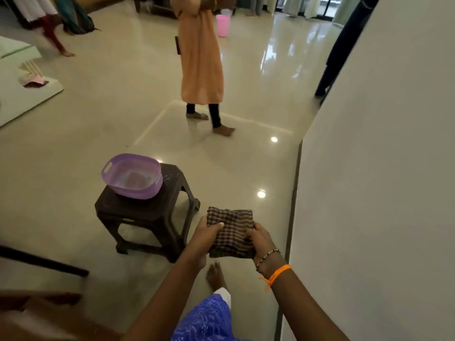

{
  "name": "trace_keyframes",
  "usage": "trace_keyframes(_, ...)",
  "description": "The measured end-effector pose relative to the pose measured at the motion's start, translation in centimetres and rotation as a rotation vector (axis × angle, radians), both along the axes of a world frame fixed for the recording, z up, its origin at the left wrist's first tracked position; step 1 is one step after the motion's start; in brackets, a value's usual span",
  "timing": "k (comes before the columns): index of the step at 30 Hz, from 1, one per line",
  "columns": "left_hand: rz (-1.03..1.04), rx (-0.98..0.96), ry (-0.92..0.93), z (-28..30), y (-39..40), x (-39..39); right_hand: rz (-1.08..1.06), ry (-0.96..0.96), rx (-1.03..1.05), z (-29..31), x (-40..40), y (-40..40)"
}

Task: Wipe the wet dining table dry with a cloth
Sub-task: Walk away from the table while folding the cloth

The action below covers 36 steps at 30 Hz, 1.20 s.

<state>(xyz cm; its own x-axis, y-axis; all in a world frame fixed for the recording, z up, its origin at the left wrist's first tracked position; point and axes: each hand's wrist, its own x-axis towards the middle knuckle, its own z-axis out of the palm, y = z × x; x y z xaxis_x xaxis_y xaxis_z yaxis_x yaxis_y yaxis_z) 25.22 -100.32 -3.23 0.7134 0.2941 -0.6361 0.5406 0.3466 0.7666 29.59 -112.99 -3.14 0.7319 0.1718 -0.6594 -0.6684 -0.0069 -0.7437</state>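
Note:
A folded brown checked cloth is held flat in front of me above the floor. My left hand grips its left edge with the thumb on top. My right hand grips its right edge; the wrist carries a bead bracelet and an orange thread. A pale tabletop fills the right side of the view, its edge running down from the middle toward the bottom. The cloth is left of that edge and not touching it.
A purple plastic basin sits on a dark plastic stool to the left of my hands. A person in an orange dress stands ahead on the glossy floor. A pink bucket stands farther back. A dark bar crosses the lower left.

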Motion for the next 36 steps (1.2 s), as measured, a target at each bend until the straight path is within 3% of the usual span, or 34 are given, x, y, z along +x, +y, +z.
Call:
trace_keyframes(13, 0.336, -0.001, 0.047, 1.6, 15.1, 22.1, 0.37, 0.047, 0.005, 1.0, 26.9, 17.6)
trace_keyframes(24, 0.747, -0.068, 0.098, 1.2, 24.6, 39.0, 0.754, 0.024, 0.008, 0.8, 46.6, 30.3)
trace_keyframes(30, 0.881, -0.036, 0.119, 1.1, 30.4, 43.6, 0.904, 0.057, -0.028, -0.7, 51.5, 38.2)
trace_keyframes(36, 1.157, -0.049, 0.149, -0.7, 39.5, 43.3, 1.163, 0.009, -0.019, -2.2, 52.2, 50.1)
